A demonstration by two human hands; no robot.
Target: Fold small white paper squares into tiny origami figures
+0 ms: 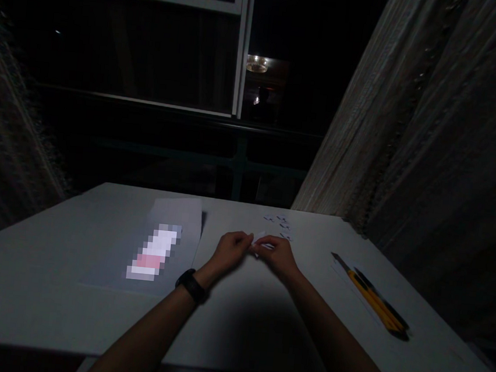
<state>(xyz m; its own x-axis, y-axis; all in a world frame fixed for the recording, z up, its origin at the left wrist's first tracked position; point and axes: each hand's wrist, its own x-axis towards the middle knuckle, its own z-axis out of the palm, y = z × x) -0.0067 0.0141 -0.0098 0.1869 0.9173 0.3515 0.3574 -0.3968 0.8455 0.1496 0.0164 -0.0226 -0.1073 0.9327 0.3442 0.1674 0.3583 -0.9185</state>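
My left hand (230,250) and my right hand (282,256) meet over the middle of the white table (234,325). Between their pinched fingertips is a small piece of white paper (260,234), partly covered by the fingers. A dark band sits on my left wrist. Just beyond my right hand lie several small pale pieces (285,227) with dark marks, too dim to make out fully.
To the left, a blurred-out bright rectangle (154,253) lies on white paper sheets (184,215). A yellow utility knife (371,297) and a black pen (378,295) lie at the right beside a thin pale strip. Curtains (347,113) and a dark window stand behind the table.
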